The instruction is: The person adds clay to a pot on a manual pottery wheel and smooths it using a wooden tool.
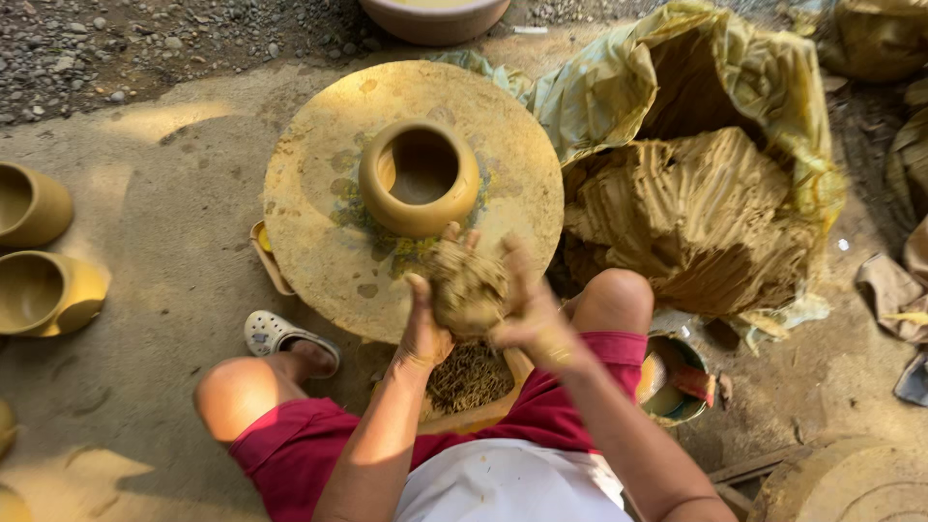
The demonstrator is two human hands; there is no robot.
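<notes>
Both hands press a rough lump of clay between them, just below the middle of the view. The left hand cups it from 8 o'clock, its grip closed against the lump; the right hand clasps it from 4 o'clock, fingers spread over its side. At 12 o'clock from the lump an unfired clay pot stands upright on a round potter's wheel. At 3 o'clock a heap of raw clay lies in a yellow plastic sheet. Two finished pots sit on the ground at 9 o'clock.
</notes>
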